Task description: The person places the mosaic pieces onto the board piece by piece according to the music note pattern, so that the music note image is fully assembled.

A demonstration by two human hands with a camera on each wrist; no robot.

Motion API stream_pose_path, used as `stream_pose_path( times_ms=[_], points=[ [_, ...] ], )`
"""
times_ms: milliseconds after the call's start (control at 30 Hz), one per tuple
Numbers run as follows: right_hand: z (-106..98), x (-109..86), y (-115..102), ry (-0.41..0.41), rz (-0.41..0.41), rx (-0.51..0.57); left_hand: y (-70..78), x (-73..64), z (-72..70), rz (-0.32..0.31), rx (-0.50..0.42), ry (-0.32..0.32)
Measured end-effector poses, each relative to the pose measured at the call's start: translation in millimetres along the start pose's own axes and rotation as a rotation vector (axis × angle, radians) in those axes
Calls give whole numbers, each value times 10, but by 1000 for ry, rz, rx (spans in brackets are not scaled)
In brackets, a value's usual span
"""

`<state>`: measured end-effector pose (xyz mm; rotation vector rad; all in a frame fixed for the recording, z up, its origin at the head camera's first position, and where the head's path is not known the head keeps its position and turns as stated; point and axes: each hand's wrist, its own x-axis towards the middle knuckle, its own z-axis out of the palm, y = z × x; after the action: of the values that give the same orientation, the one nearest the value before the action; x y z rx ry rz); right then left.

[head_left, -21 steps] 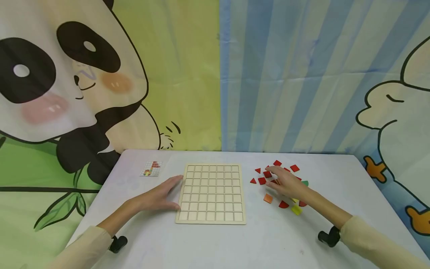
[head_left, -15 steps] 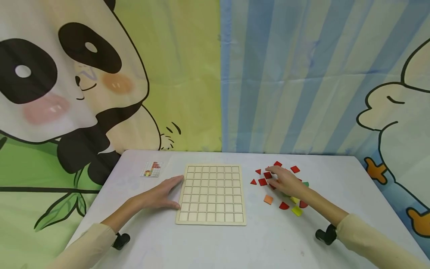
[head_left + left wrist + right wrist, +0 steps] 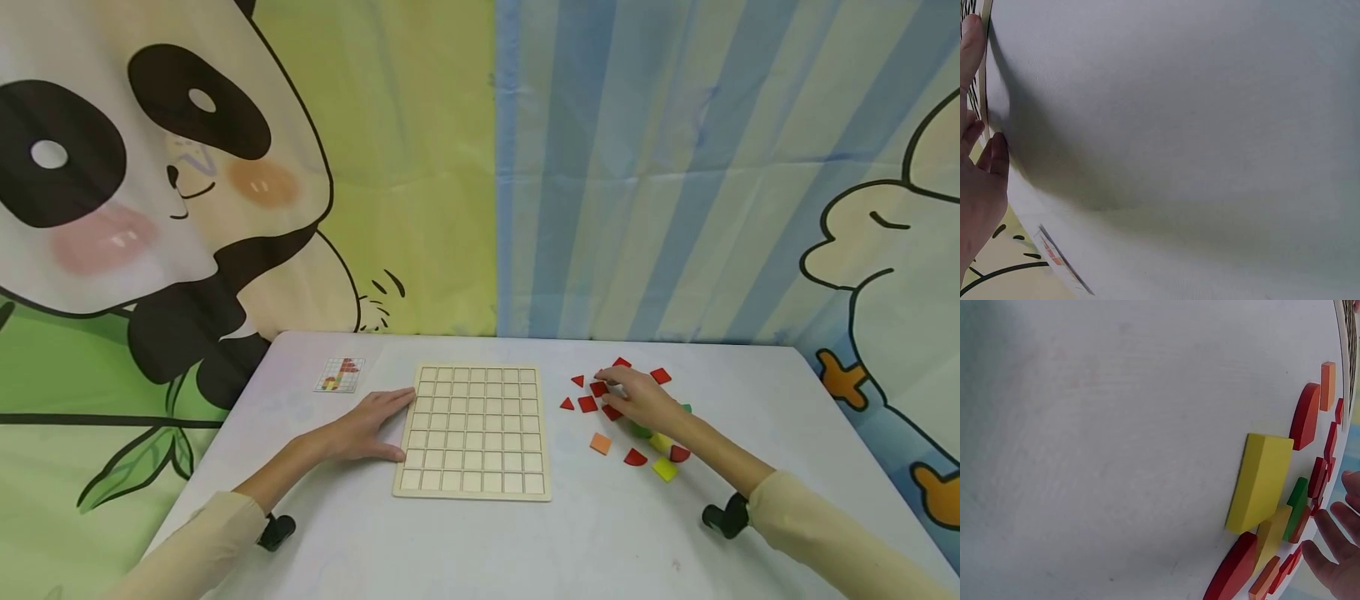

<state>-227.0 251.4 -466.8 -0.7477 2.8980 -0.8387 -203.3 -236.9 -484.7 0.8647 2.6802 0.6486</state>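
Observation:
In the head view a pale wooden grid board [image 3: 472,433] lies flat on the table. My left hand [image 3: 363,429] rests at its left side, thumb and fingers spread against the edge; the left wrist view shows those fingers [image 3: 999,153] along the rim. My right hand [image 3: 642,400] hovers over a group of loose coloured blocks, index finger and thumb apart near a red square block [image 3: 597,389]. In the right wrist view its fingers [image 3: 1335,534] look loosely spread, and no block shows in its grasp. The palm side hides some blocks.
Left of the board lies a small pattern card [image 3: 340,375]. Around the right hand are a yellow block [image 3: 664,470], an orange square [image 3: 600,443], a red rounded piece [image 3: 635,457] and small red triangles [image 3: 567,403]. A patterned curtain stands behind the table's back edge.
My right thumb has drawn up nearer the index finger, and more of a red block below it shows. The left hand stays at the board's edge. The view has shifted slightly.

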Motion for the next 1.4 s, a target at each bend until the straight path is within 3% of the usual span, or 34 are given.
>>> stream_pose_path(
  times_ms=[367,700,967,1400],
  points=[
    [-7,14,30,4,39,-4,-27,-19,26,65,19,47],
    [-6,102,-22,-59,-19,-153,-71,-66,123,-3,3,12],
    [-36,209,-82,-134,35,-215,-51,-73,107,-8,-10,22],
    [-2,209,-20,-99,36,-205,-10,-60,75,-37,16,6]
  ],
)
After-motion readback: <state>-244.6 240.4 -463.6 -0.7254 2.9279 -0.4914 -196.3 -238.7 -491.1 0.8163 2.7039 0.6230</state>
